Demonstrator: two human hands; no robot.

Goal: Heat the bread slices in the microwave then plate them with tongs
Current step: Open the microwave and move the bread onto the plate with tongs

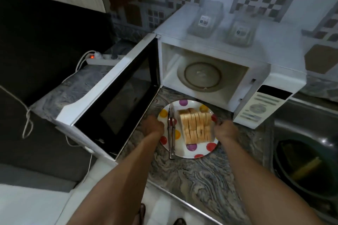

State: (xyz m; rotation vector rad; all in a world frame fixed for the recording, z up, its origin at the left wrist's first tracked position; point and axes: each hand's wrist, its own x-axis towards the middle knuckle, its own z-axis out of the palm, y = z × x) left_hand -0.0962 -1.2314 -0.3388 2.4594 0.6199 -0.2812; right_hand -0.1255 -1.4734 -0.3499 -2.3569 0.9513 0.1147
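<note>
- Head view: microwave [228, 71] standing open on the marbled surface [201, 175], door [113, 100] swung wide to the left, glass turntable [202, 76] bare inside.
- Directly in front of the cavity: spotted plate [192, 151] resting on the surface, a row of bread slices [196, 127] standing on edge across its right half.
- Tongs [171, 129] lying closed along the plate's left half, handle end hanging past the near rim.
- Left hand [152, 124] at the plate's left rim, fingers curled at the edge; appears to grip the rim, though the fingertips are hidden.
- Right hand [225, 129] at the plate's right rim, fingers curled toward the edge; seems to hold it, exact contact blurred.
- Judged step: lifting the loaded plate into the microwave.
- Best done by keeping the plate level, since slices standing on edge look ready to topple.
- Worth taking the metal tongs off before heating, or at least minding that the overhanging handle may slide off.
- Low, straight entry past the door edge, then centring on the turntable so the plate can rotate freely.
- Also in view: power strip [104, 58] with a lit red switch behind the door, two clear containers [204, 20] on top of the microwave, sink [307, 151] to the right.
</note>
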